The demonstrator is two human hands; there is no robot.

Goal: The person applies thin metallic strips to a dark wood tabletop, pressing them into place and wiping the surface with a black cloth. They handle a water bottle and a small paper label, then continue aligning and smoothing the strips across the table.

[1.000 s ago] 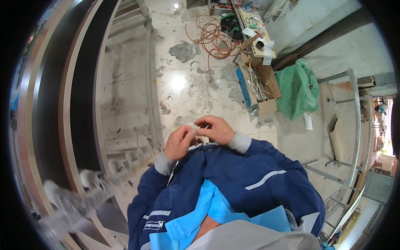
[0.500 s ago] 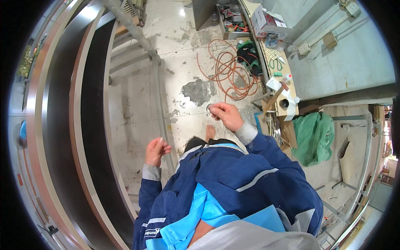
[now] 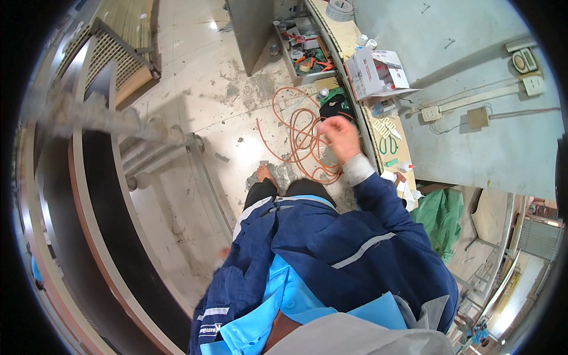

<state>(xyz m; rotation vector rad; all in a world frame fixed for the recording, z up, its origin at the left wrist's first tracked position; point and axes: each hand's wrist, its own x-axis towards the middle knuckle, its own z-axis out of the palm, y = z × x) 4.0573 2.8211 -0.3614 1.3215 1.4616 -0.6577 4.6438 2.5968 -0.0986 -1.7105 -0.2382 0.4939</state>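
Observation:
My right hand (image 3: 341, 141) is raised over the coiled orange hose (image 3: 294, 137), beside the narrow wooden bench (image 3: 371, 133). Its fingers are curled together, and a small pale blur shows at the fingertips, too unclear to name. Low by my left side, only a little of my left hand (image 3: 223, 253) shows past the dark blue sleeve, so its fingers are hidden. Green-handled scissors (image 3: 387, 145) lie on the bench to the right of my right hand.
Long dark panels with pale edges (image 3: 97, 201) stand at the left, beside a metal frame (image 3: 210, 189). An opened cardboard box (image 3: 365, 77) sits on the bench. Ahead is a tool-filled drawer (image 3: 290, 68); a green sheet (image 3: 438, 219) hangs at the right.
I have stepped forward, closer to the hose and bench. My right hand has moved up and right; my left hand has dropped back to my side, mostly out of sight.

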